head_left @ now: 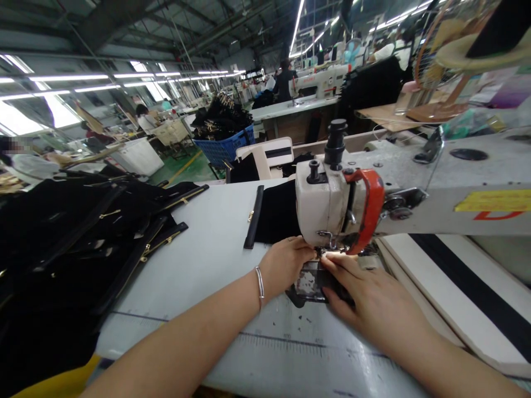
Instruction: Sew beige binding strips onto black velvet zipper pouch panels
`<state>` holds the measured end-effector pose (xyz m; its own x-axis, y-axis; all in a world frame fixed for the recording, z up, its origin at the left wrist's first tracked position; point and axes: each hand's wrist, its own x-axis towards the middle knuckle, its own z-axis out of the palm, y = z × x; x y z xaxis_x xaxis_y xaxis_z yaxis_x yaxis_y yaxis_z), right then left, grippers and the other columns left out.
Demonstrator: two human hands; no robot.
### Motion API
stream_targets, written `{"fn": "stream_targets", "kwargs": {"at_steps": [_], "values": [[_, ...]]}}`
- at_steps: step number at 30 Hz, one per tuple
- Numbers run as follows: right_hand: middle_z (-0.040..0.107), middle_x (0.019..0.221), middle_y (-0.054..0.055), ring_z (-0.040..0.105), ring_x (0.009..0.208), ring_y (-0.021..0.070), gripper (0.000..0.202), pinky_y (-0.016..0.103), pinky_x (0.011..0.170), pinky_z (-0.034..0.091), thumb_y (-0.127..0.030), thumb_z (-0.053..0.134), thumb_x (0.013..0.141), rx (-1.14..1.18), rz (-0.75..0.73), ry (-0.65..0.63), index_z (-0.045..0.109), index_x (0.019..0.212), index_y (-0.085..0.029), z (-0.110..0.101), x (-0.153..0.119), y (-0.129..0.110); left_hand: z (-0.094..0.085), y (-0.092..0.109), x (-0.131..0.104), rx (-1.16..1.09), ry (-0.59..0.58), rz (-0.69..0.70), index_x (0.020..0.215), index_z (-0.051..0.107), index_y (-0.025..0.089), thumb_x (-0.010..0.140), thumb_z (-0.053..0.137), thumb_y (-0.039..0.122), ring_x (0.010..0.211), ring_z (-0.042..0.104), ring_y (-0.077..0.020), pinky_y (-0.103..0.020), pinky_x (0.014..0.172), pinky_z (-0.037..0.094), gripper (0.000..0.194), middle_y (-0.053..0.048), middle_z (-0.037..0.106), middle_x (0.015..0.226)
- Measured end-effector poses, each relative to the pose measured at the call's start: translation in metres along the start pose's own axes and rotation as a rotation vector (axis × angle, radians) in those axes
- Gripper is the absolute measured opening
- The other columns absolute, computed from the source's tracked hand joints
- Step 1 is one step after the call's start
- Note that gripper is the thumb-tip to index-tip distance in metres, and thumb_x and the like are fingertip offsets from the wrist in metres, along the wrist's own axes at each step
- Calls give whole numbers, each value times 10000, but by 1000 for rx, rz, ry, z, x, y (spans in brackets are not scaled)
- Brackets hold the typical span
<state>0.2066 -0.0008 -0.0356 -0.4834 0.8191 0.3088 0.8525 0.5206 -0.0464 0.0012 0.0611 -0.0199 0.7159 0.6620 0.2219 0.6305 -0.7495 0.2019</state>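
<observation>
My left hand (288,262), with a silver bangle at the wrist, rests by the needle area of a white sewing machine (321,202). Its fingers are pressed together at the near edge of a black fabric panel (277,210), which runs behind the machine head. A dark strip with a gold zipper pull (251,215) edges the panel's left side. Opposite, my right hand (369,293) lies on the machine bed, fingers stretched toward the presser foot and thumb apart. The fingertips and stitching point are partly hidden.
Black zippered pieces (124,232) are heaped left on the pale table (199,265). At right lies a cream panel with a black stripe (464,287). Beyond the table stand a blue crate (226,146) of black pieces and another sewing machine (317,83). People sit farther back.
</observation>
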Motion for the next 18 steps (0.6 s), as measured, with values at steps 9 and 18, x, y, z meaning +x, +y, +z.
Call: {"fn": "stream_targets", "kwargs": {"at_steps": [9, 18], "values": [[560, 1274, 26, 582, 897, 226, 389, 426, 799, 506, -354, 462, 904, 41, -22, 64, 525, 1263, -215, 1, -2, -1, 3, 0, -3, -58, 33, -4, 1021, 662, 178, 914, 514, 138, 1055, 599, -189, -316, 963, 462, 187, -44, 669, 1106], [513, 1331, 59, 515, 1133, 229, 422, 436, 957, 466, -293, 457, 909, 71, -48, 95, 487, 1317, -190, 9, -8, 0, -4, 9, -12, -82, 104, -144, 1127, 617, 194, 910, 542, 199, 1102, 552, -188, -334, 996, 438, 230, -49, 623, 1146]]}}
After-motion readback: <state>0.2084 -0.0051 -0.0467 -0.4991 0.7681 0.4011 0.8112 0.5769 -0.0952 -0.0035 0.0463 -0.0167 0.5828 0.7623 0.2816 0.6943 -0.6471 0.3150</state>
